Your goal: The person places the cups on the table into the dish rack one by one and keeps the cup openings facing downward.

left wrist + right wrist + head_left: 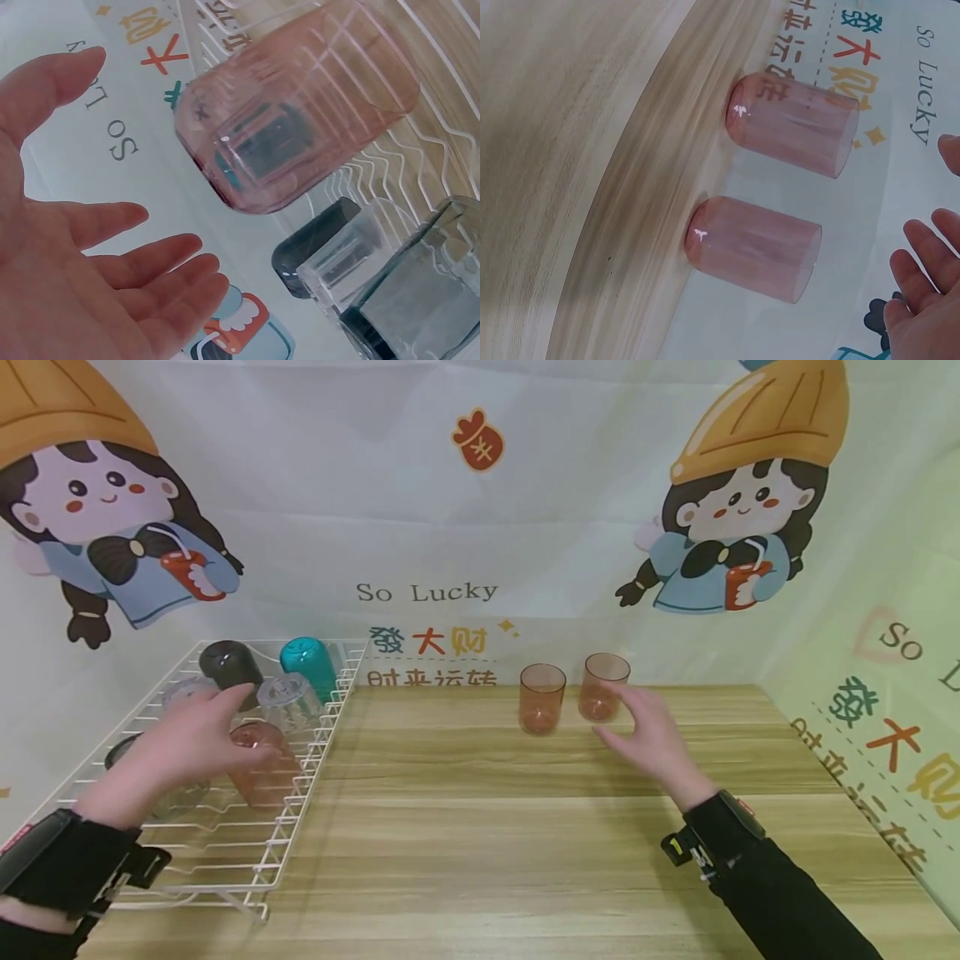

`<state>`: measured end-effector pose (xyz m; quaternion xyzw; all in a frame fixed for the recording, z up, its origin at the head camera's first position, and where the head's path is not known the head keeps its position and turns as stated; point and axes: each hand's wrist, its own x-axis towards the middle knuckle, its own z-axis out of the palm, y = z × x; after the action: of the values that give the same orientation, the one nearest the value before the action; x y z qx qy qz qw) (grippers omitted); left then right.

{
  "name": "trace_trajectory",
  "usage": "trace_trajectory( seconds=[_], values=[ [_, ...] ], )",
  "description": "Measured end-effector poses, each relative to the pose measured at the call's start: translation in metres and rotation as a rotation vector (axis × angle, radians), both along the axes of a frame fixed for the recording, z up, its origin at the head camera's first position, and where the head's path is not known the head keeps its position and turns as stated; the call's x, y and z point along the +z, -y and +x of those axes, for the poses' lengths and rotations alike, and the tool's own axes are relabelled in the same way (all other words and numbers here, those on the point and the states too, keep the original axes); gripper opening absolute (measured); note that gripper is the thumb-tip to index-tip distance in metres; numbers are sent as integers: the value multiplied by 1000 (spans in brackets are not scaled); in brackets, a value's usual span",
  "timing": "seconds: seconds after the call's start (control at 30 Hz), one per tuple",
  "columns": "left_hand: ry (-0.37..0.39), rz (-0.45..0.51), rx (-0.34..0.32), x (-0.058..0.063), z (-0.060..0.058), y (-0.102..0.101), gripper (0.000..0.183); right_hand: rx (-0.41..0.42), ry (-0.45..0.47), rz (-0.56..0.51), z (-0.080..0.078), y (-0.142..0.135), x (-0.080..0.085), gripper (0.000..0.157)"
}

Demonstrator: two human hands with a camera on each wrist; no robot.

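Above the left part of the rack, my left hand (pixel 180 735) hovers with thumb and fingers spread. A pink see-through glass (pixel 337 97) stands upside down on the wires just beyond it; the left wrist view shows a gap between the fingers and this glass. On the right, my right hand (pixel 652 735) reaches over the wooden table with thumb and fingers apart. Two more pink glasses stand upright near the back: a left one (pixel 542 697) and a right one (pixel 600 693). The right one is closest to that hand, and the right wrist view shows nothing held.
The white wire rack (pixel 225 887) fills the table's left side. It also bears a dark glass (pixel 231 668), a teal glass (pixel 309 664) and several clear or greyish ones, partly behind my left hand. A printed cloth (pixel 420 477) hangs behind the wooden table (pixel 480 860).
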<state>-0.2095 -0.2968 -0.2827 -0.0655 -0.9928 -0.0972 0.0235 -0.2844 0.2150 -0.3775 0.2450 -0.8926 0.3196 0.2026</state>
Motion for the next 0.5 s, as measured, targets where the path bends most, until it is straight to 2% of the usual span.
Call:
trace_trajectory(
  seconds=[0.23, 0.5],
  values=[
    [-44, -3, -16, 2, 5, -4, 105, -53, 8, 43, -7, -3, 2, 56],
    [-42, 37, -9, 12, 11, -8, 108, -77, 25, 75, -15, -6, 4, 57]
  ],
)
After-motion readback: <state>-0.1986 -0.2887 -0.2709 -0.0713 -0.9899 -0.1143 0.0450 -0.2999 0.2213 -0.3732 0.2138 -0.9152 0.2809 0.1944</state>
